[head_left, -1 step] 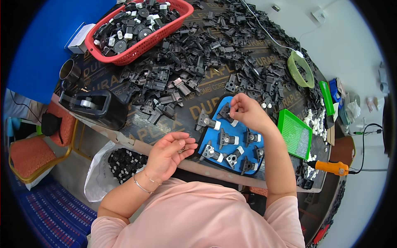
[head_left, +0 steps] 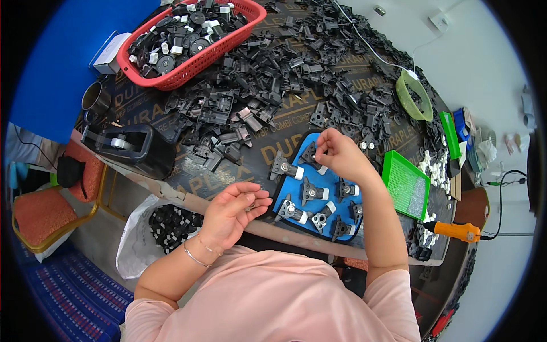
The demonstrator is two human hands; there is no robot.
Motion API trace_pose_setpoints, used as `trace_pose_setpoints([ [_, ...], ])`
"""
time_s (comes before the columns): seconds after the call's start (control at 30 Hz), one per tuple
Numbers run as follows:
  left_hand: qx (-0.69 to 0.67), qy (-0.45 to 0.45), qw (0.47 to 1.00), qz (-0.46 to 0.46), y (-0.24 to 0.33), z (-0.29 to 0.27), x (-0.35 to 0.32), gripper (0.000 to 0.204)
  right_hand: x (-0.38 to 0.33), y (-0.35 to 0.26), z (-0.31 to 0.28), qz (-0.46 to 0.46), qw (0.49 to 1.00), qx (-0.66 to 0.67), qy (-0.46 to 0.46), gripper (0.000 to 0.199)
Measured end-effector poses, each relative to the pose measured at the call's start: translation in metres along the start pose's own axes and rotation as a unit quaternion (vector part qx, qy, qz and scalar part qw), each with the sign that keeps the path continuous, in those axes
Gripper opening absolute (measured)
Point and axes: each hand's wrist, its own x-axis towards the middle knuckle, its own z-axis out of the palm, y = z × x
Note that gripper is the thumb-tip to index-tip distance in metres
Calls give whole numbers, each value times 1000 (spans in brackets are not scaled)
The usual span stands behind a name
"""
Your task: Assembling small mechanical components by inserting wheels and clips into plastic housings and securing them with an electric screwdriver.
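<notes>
Several black plastic parts with white ends sit in the blue tray (head_left: 347,214) at the near edge of the surface (head_left: 285,151), and the right hand (head_left: 336,155) hovers over the tray's far end, its fingers (head_left: 320,149) pinched together on a small piece right above one black part (head_left: 310,155); the piece itself is too small to make out. The left hand (head_left: 233,212) rests palm-up just left of the tray, fingers loosely curled around something tiny that I cannot identify. Across the dark surface spreads a large heap of black parts (head_left: 273,85), with a red basket (head_left: 194,40) of black and white pieces at the far left, a black tape dispenser (head_left: 128,145) and a metal cup (head_left: 96,100) near the left edge, and a green tray (head_left: 405,185), a green tape roll (head_left: 415,96) and an orange-handled tool (head_left: 456,231) to the right. Below the surface a plastic bag (head_left: 142,239) holds more black parts, beside an orange-cushioned chair (head_left: 45,211) on a blue floor mat (head_left: 74,296). A pale wall lies to the right; the rim of the view is bent and dark
</notes>
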Motion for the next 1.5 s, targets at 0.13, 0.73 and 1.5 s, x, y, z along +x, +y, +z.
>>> trace_pose_setpoints([
  [0.13,-1,2,1000,6,1,-1,-2,18,-6,-23,9,-14,982,-172,79,28],
  [0.73,-9,6,1000,4,-1,0,0,18,-9,-36,43,-109,984,-118,79,30],
  [1.5,-78,-24,997,-6,10,16,-3,43,-25,-54,59,-156,985,-68,27,29],
])
